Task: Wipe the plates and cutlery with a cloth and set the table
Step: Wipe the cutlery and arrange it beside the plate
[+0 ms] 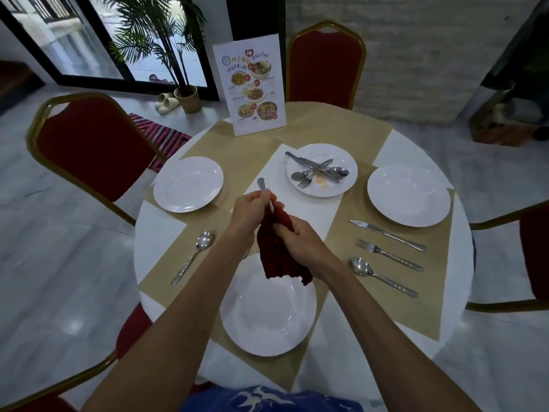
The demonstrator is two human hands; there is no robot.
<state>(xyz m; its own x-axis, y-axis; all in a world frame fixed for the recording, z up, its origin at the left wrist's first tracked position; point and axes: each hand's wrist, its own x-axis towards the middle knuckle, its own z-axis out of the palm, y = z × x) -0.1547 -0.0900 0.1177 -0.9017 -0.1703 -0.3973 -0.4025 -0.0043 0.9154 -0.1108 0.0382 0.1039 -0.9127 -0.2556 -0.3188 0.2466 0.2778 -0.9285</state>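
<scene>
- The left hand (251, 211) pinches a cutlery handle (265, 191) above the table's (154, 230) middle.
- The right hand (300, 237) is closed around the dark red cloth (276, 254), wrapping the piece's lower end above the near-edge plate (267, 310).

Cloth (277, 251) dark red; plates (187, 184) white; placemats (386, 292) tan; chairs (98, 150) red, gold-framed.

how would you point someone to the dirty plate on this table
On the round table, look at the far side, just in front of the standing menu. The plate there is the only one piled with cutlery and marked by an orange smear; the other three plates are bare.
</scene>
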